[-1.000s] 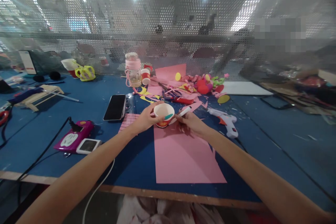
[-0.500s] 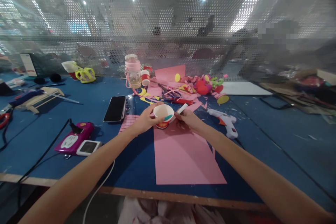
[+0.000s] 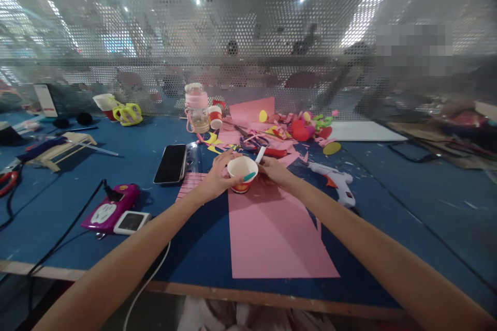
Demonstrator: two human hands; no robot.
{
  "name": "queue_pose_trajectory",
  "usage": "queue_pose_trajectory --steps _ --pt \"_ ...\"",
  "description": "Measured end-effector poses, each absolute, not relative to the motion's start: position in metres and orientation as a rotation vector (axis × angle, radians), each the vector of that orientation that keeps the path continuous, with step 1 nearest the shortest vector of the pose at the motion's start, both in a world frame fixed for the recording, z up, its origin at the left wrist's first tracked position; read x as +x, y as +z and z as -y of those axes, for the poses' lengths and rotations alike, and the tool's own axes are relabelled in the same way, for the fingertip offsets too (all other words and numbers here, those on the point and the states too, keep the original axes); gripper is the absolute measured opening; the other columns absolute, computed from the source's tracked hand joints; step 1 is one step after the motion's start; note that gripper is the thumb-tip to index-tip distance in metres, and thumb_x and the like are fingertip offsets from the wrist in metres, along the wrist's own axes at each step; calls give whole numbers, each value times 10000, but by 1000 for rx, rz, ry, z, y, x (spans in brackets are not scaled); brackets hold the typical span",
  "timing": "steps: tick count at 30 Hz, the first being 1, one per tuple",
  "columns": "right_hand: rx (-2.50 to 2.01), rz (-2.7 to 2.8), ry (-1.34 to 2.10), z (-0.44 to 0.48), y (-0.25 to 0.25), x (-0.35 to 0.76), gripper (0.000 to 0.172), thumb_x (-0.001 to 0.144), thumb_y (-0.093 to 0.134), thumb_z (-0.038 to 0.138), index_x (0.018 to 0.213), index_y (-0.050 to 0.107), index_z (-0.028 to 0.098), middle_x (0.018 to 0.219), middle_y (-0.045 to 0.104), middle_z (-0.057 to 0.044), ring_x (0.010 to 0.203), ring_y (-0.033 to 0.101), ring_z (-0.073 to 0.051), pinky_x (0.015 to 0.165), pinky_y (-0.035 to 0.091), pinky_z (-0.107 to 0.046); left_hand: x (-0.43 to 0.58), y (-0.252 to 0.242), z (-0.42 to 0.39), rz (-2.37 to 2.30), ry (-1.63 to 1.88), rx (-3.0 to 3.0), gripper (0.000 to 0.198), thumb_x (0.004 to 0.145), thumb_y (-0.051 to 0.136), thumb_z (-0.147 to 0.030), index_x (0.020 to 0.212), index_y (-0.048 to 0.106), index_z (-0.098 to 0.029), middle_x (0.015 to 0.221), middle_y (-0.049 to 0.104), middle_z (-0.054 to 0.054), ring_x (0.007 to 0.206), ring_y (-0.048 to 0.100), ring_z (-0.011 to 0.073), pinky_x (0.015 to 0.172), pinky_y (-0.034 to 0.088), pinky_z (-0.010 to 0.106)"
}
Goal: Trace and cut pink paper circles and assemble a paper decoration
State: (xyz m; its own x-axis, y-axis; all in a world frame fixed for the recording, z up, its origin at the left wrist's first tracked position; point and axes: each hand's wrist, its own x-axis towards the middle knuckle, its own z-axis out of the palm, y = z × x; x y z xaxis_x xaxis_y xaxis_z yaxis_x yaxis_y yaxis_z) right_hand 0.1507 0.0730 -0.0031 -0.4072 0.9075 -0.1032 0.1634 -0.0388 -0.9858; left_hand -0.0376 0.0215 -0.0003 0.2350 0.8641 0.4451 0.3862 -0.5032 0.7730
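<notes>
A small white paper cup (image 3: 241, 168) with a red base stands at the far end of a pink paper sheet (image 3: 272, 235) on the blue table. My left hand (image 3: 217, 178) is wrapped round the cup's left side, a teal fingernail over its rim. My right hand (image 3: 272, 169) sits just right of the cup, closed on a white marker (image 3: 260, 154) whose upper end points up and away from me.
A black phone (image 3: 171, 163) lies left of the cup. A purple power strip (image 3: 111, 208) with a white device sits nearer left. A white glue gun (image 3: 337, 182) lies to the right. Paper scraps, scissors, a pink bottle (image 3: 196, 107) and a perforated screen stand behind.
My right hand has moved round the cup towards its far right side, and the marker has swung from lying sideways to pointing upward. My left hand keeps its hold on the cup.
</notes>
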Motion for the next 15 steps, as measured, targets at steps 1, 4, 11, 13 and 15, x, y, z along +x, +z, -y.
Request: queue_pose_trajectory --steps 1,4,11,13,15 --pt "-1141 1611 1507 -74 -3 150 409 580 679 481 745 475 168 406 453 93 268 334 -33 278 194 -165 -38 0 -21 -1144 1216 2005 534 660 651 -390 1142 525 -196 1253 485 116 1274 276 271 1033 193 413" --pt "-1133 1623 1513 -77 -2 146 384 588 673 466 743 485 170 388 431 99 272 333 -36 285 195 -168 -37 -1 -21 -1155 1209 2012 538 664 647 -390 1152 518 -203 1253 485 113 1280 262 275 1034 185 419" --pt "-1133 1676 1519 -88 -2 139 326 621 661 387 814 544 152 362 435 96 267 317 -41 291 208 -169 -38 1 -21 -1209 1176 2035 567 665 646 -391 1180 494 -208 1331 406 114 1301 220 277 1049 164 437" --pt "-1129 1695 1530 -92 -4 137 309 625 658 364 826 559 150 370 450 88 271 320 -44 294 221 -171 -38 2 -20 -1228 1154 2037 568 672 639 -388 1186 488 -198 1345 387 120 1309 199 274 1053 157 438" --pt "-1117 1716 1544 -96 -5 136 288 631 654 343 828 577 148 388 482 70 296 363 -57 313 266 -177 -38 3 -20 -1249 1136 2036 568 676 635 -387 1189 484 -194 1369 354 123 1318 167 278 1054 152 450"
